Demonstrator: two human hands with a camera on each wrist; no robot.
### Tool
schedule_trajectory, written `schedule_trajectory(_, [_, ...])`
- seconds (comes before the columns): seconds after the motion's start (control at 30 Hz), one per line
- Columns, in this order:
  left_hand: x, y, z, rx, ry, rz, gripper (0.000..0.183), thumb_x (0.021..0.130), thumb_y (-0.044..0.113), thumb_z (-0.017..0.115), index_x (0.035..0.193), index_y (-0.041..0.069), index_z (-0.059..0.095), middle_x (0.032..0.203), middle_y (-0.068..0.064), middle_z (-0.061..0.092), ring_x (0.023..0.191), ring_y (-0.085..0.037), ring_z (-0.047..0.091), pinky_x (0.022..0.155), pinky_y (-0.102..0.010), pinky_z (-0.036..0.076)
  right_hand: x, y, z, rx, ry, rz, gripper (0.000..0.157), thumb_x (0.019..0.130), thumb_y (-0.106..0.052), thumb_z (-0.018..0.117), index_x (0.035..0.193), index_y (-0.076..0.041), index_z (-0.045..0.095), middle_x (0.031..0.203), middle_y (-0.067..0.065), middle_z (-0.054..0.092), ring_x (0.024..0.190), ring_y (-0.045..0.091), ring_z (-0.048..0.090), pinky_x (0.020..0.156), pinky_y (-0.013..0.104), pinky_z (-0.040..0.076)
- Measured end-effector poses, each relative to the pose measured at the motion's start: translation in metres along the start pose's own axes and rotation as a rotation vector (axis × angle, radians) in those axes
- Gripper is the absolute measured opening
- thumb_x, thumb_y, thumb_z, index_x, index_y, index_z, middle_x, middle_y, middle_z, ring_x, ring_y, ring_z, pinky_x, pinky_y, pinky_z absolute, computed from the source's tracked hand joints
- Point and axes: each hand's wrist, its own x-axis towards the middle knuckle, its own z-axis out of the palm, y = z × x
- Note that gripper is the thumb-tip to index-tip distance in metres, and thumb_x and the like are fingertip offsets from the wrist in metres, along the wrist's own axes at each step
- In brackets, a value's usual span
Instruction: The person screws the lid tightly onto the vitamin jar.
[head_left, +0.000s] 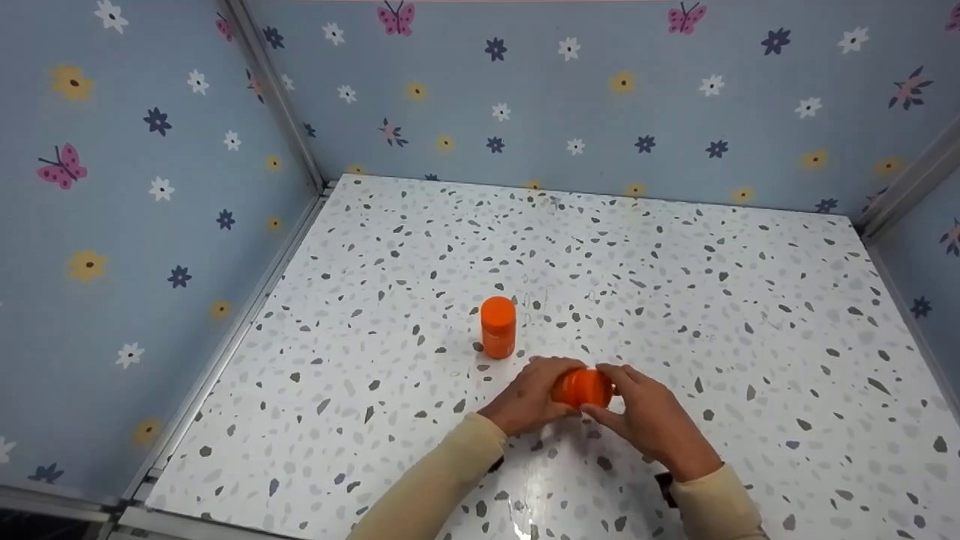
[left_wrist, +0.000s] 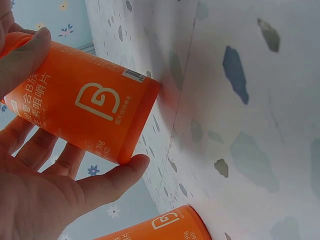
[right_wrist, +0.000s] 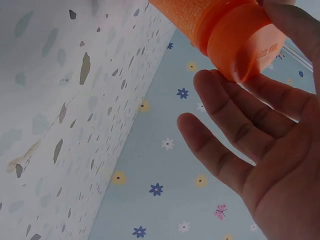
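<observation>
An orange bottle (head_left: pixel 570 388) with white print lies between both hands, tilted onto its side close over the table. My left hand (head_left: pixel 534 394) grips its body; in the left wrist view the fingers wrap behind the printed label (left_wrist: pixel 97 100) and the thumb lies near the base. At the other end, my right hand (head_left: pixel 651 416) pinches the orange cap (right_wrist: pixel 242 42) between thumb and fingers, while its lower fingers stretch out away from the bottle. A second orange bottle (head_left: pixel 498 328) stands upright, cap on, just beyond the left hand.
The white speckled table (head_left: pixel 360 300) extends around the hands. Blue panels with flowers and butterflies close it in: a back wall (head_left: pixel 525 82), a left wall (head_left: pixel 150 225) and a right wall (head_left: pixel 930 247). Metal rails (head_left: pixel 277 97) run along the corners.
</observation>
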Motion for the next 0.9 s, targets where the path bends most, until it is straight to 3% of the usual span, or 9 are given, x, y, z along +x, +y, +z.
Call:
schedule_trajectory(0.2, [0.0008,0.0007,0.0008,0.004,-0.016,-0.011,0.058,0.084,0.015,0.081,0.136,0.011,0.056,0.133,-0.001,0.061,0.115,-0.015,0.054,0.101,-0.030,0.045,0.0027,-0.0010,0.0017,-0.028,-0.005,0.083,0.049,0.086,-0.044,0.076,0.108,-0.002,0.063,0.074,0.001,0.060,0.062,0.012,0.050,0.057,0.028,0.046])
schedule_trajectory(0.27, [0.0008,0.0010,0.0008,0.005,-0.017,-0.014,0.058,0.084,0.015,0.081,0.136,0.010,0.056,0.133,-0.001,0.061,0.116,-0.015,0.054,0.101,-0.030,0.045,0.0025,-0.0003,0.0015,-0.021,-0.017,0.093,0.055,0.087,-0.049,0.073,0.110,-0.001,0.062,0.075,0.004,0.062,0.062,0.013,0.052,0.057,0.029,0.047])
schedule_trajectory(0.33, [0.0010,0.0013,0.0009,0.002,-0.017,-0.014,0.058,0.084,0.015,0.081,0.137,0.010,0.056,0.133,-0.002,0.061,0.117,-0.015,0.054,0.101,-0.030,0.046,0.0010,0.0007,0.0004,-0.001,-0.028,0.090,0.063,0.087,-0.051,0.072,0.120,0.002,0.060,0.088,0.008,0.068,0.072,0.019,0.061,0.064,0.034,0.053])
schedule_trajectory(0.47, [0.0016,0.0014,0.0009,0.003,-0.014,-0.001,0.059,0.083,0.014,0.082,0.136,0.010,0.056,0.133,-0.002,0.061,0.118,-0.015,0.055,0.102,-0.031,0.045,-0.0028,0.0032,-0.0020,0.039,-0.028,0.011,0.076,0.083,-0.037,0.081,0.142,-0.002,0.049,0.127,0.017,0.062,0.107,0.034,0.064,0.087,0.049,0.055])
schedule_trajectory(0.53, [0.0022,0.0011,0.0008,0.004,-0.014,0.005,0.059,0.083,0.014,0.082,0.136,0.011,0.056,0.133,-0.001,0.061,0.119,-0.015,0.055,0.104,-0.032,0.044,-0.0039,0.0045,-0.0028,0.033,-0.015,-0.053,0.074,0.080,-0.025,0.086,0.142,-0.006,0.051,0.133,0.016,0.058,0.113,0.035,0.062,0.091,0.051,0.053])
schedule_trajectory(0.7, [0.0036,0.0000,0.0005,-0.006,-0.012,0.006,0.059,0.082,0.014,0.083,0.134,0.014,0.057,0.130,0.002,0.063,0.117,-0.014,0.055,0.104,-0.031,0.043,-0.0035,0.0064,-0.0016,-0.008,0.009,-0.143,0.066,0.074,-0.003,0.087,0.132,-0.008,0.058,0.123,0.010,0.059,0.104,0.027,0.064,0.087,0.044,0.056])
schedule_trajectory(0.9, [0.0026,-0.0004,0.0011,0.011,-0.007,0.023,0.059,0.081,0.014,0.083,0.134,0.012,0.057,0.131,0.000,0.062,0.116,-0.015,0.054,0.103,-0.031,0.044,-0.0033,0.0051,-0.0003,-0.013,0.009,-0.085,0.059,0.078,-0.014,0.086,0.129,-0.003,0.059,0.109,0.008,0.062,0.089,0.024,0.064,0.076,0.038,0.057])
